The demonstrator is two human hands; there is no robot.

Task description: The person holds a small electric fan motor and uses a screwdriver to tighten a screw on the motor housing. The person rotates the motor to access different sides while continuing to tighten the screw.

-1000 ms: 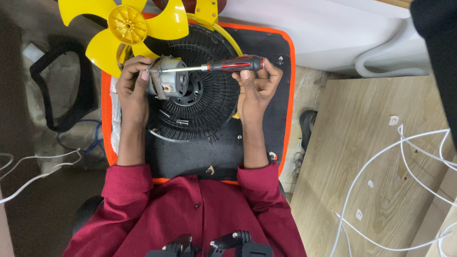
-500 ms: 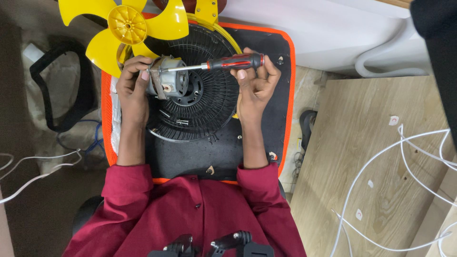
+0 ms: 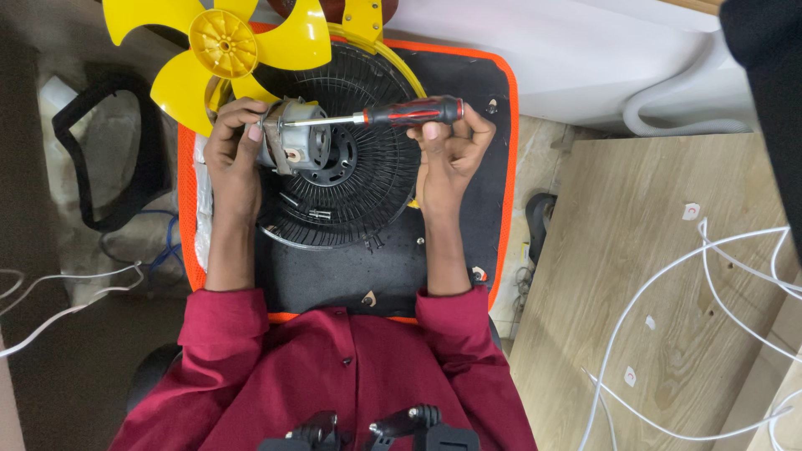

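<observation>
A grey fan motor (image 3: 294,144) rests on the centre of a black wire fan guard (image 3: 368,179). My left hand (image 3: 234,150) grips the motor from the left. A screwdriver (image 3: 401,113) with a red and black handle lies level, its steel shaft tip at the motor's top. My right hand (image 3: 447,150) holds the screwdriver's handle from below. Both arms wear dark red sleeves.
A yellow fan blade (image 3: 225,46) lies at the top left, beside a yellow guard ring (image 3: 399,63). All sits on a black mat with an orange edge (image 3: 501,167). A wooden board (image 3: 668,284) with white cables (image 3: 710,259) lies at the right. Small screws dot the mat.
My right hand has shifted its fingers slightly on the screwdriver handle, as if turning it. The left hand and the motor stay in place.
</observation>
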